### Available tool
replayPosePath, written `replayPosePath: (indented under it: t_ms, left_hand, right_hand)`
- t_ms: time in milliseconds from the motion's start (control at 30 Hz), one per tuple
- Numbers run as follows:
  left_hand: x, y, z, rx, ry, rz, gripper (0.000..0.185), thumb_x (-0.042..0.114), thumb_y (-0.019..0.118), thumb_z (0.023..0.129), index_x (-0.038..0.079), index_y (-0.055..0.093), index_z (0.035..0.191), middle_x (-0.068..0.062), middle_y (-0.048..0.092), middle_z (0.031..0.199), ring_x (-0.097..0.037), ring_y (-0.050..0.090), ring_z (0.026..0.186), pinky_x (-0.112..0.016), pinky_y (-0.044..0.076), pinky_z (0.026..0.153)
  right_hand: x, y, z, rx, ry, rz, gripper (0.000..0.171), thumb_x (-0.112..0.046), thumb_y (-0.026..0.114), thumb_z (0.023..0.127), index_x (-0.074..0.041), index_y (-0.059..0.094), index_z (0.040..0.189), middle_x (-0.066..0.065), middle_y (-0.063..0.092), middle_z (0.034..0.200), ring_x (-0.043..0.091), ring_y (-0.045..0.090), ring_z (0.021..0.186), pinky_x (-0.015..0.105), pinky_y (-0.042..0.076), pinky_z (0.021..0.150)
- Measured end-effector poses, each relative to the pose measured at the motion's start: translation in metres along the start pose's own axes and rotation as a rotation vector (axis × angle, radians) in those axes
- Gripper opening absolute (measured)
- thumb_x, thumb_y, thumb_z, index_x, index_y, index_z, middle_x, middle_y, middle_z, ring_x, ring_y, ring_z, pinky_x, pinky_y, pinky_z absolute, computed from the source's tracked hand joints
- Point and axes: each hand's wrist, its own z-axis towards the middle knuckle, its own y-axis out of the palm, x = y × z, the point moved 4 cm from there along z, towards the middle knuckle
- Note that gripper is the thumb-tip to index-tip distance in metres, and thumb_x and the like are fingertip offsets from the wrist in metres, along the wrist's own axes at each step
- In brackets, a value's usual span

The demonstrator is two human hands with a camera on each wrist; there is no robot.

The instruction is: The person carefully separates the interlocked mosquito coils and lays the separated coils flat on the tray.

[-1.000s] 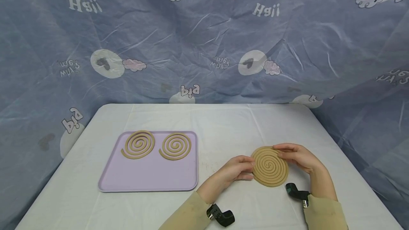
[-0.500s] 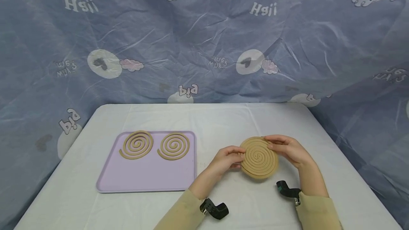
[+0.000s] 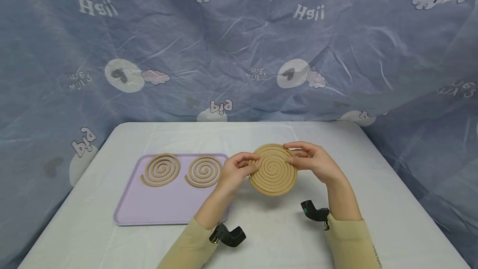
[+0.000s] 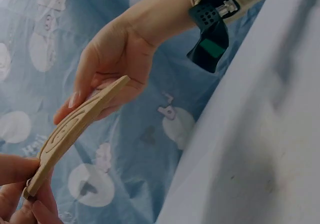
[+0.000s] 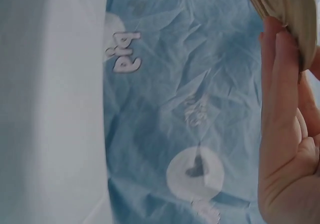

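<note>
A tan mosquito coil [image 3: 273, 173], a tightly wound round disc, is held up off the table in both hands, its face tilted toward the head camera. At its left edge my left hand [image 3: 236, 172] pinches it, thumb on the near face. My right hand [image 3: 317, 164] grips the upper right edge, with the thumb in front. Seen nearly edge-on in the left wrist view, the mosquito coil [image 4: 75, 126] shows as a thin, slightly bowed plate. Fingers of the right hand [image 5: 287, 114] reach along its back in the right wrist view.
Left of the hands lies a lilac tray [image 3: 168, 206] on the white-covered table [image 3: 276, 235]. Two looser single mosquito coils, one at left [image 3: 162, 170] and one at right [image 3: 203, 172], lie along its far side. A blue patterned curtain [image 3: 239, 53] hangs behind the table.
Both hands have carried the mosquito coil leftward and up off the table, tilting its face toward the head camera. The tray and its two coils stay where they were.
</note>
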Motion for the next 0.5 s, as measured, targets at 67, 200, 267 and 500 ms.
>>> replayPosePath:
  t_ms: [67, 200, 267, 500]
  left_hand:
    - [0.006, -0.010, -0.001, 0.018, 0.021, 0.004, 0.025, 0.000, 0.070, 0.080, -0.006, 0.065, 0.104, -0.002, 0.067, 0.082, -0.008, 0.058, 0.069, -0.020, 0.048, 0.064]
    - [0.014, -0.026, -0.004, 0.045, 0.058, 0.037, 0.023, 0.000, 0.069, 0.082, -0.003, 0.066, 0.104, -0.002, 0.066, 0.088, -0.008, 0.054, 0.069, -0.018, 0.046, 0.062]
    - [0.016, -0.033, -0.006, 0.053, 0.072, 0.066, 0.022, 0.000, 0.068, 0.082, -0.002, 0.066, 0.104, -0.003, 0.067, 0.091, -0.008, 0.052, 0.069, -0.017, 0.044, 0.061]
    - [0.022, -0.052, -0.006, 0.101, 0.132, 0.150, 0.021, 0.000, 0.069, 0.081, -0.001, 0.068, 0.102, -0.007, 0.068, 0.096, -0.010, 0.053, 0.074, -0.017, 0.045, 0.061]
  right_hand:
    - [-0.006, 0.010, 0.005, -0.007, -0.022, 0.012, 0.037, -0.002, 0.065, 0.087, -0.001, 0.056, 0.123, 0.005, 0.070, 0.099, 0.021, 0.068, 0.082, 0.037, 0.056, 0.071]
    - [-0.015, 0.028, 0.012, 0.021, -0.078, 0.035, 0.034, 0.000, 0.066, 0.085, 0.001, 0.060, 0.118, 0.006, 0.070, 0.092, 0.019, 0.068, 0.078, 0.036, 0.057, 0.068]
    - [-0.016, 0.037, 0.014, 0.037, -0.099, 0.043, 0.033, 0.001, 0.066, 0.084, 0.004, 0.059, 0.117, 0.006, 0.070, 0.089, 0.019, 0.068, 0.075, 0.035, 0.057, 0.066]
    - [-0.010, 0.057, 0.022, 0.133, -0.137, 0.086, 0.030, 0.007, 0.063, 0.083, 0.015, 0.053, 0.110, 0.001, 0.069, 0.086, 0.015, 0.066, 0.070, 0.030, 0.056, 0.062]
